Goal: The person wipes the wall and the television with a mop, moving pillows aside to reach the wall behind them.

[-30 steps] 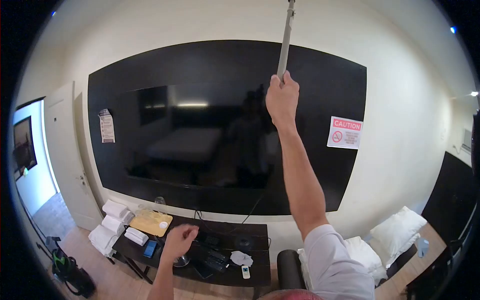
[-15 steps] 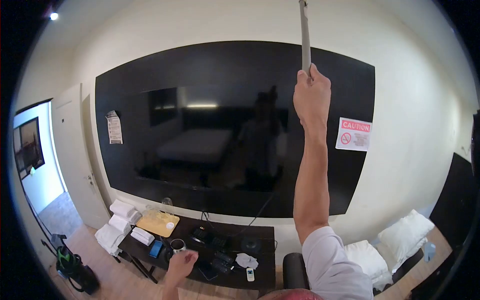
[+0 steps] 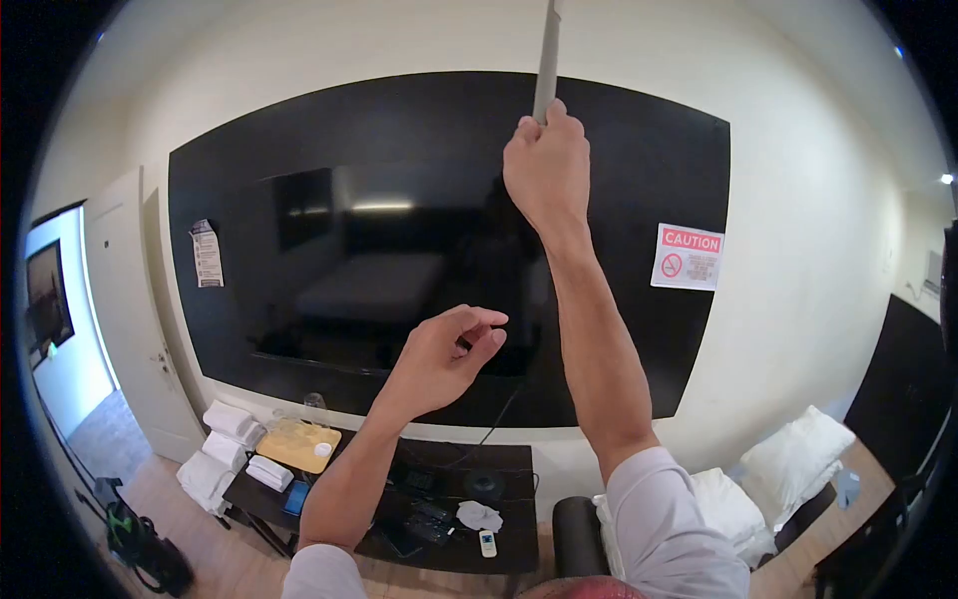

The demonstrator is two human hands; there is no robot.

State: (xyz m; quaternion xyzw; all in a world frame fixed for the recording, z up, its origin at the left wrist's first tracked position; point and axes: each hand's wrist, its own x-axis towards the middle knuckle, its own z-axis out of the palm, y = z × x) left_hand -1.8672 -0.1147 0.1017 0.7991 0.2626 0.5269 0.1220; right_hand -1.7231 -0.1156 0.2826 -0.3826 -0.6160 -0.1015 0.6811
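High in the head view, my right hand [image 3: 548,165] is wrapped round a slim grey pole [image 3: 548,70]; the pole's upper end runs out of the frame. My left hand [image 3: 446,357] is raised lower and to the left, with fingers curled and a gap between thumb and fingertips; nothing shows in it. Behind both hands is a large black wall panel [image 3: 619,120] with a dark, reflective TV screen [image 3: 389,250]. A caution sign [image 3: 689,257] hangs right of my right forearm.
Below stands a dark table [image 3: 509,559] with a yellow tray [image 3: 299,445], folded white towels [image 3: 232,421], a blue phone [image 3: 296,497], a remote [image 3: 487,544] and a crumpled white cloth [image 3: 479,516]. White pillows [image 3: 798,464] lie at right. A door [image 3: 140,309] and a dark bag [image 3: 150,549] are at left.
My left hand has risen from over the table to in front of the screen. My right hand and the pole have shifted left and slightly up in view, and the view has turned slightly.
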